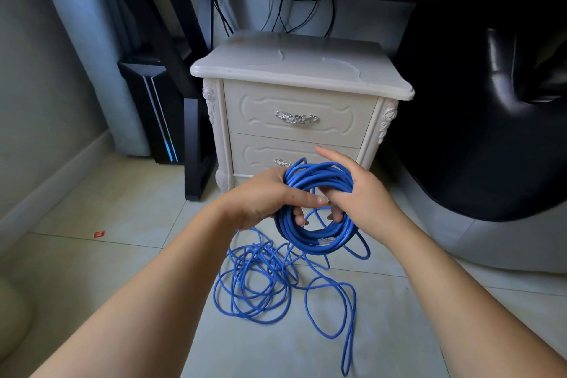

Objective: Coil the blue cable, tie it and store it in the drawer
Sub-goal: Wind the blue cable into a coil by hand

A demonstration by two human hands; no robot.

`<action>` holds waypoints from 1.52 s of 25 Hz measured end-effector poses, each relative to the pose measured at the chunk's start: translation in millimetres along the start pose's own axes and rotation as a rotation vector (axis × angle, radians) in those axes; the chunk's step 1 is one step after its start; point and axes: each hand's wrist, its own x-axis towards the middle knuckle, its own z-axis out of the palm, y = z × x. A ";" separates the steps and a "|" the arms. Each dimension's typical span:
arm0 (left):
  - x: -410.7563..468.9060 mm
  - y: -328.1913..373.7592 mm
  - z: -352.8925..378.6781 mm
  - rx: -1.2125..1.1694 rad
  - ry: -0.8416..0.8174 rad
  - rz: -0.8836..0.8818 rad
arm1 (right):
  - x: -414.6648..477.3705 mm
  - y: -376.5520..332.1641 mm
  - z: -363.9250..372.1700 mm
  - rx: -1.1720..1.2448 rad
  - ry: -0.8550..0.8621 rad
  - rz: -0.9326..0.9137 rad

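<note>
A partly wound coil of blue cable [316,238] hangs in front of me, held by both hands. My left hand [270,196] grips its left side, thumb across the loops. My right hand [356,190] holds the right side, fingers through the ring and index finger stretched out. A clear plug shows at the coil's bottom. The loose rest of the cable [260,282] lies tangled on the tiled floor below. Behind stands a white nightstand [294,70] with an upper drawer [297,113] and a lower drawer [260,153], both closed.
A black computer tower [153,110] and a dark desk leg [196,144] stand left of the nightstand. A black chair [491,116] fills the right side. Dark wires hang behind the nightstand. A small red scrap [98,234] lies on the floor at left.
</note>
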 end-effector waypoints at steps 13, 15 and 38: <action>-7.5 7.6 -5.5 0.188 0.041 -0.010 | 10.4 15.6 11.2 -0.464 0.173 -0.178; -4.9 8.7 -4.0 0.164 0.120 0.043 | 12.0 14.4 10.8 -0.333 0.168 -0.093; 6.7 -4.6 3.7 0.281 0.493 0.105 | 10.7 8.0 16.3 0.172 0.251 0.194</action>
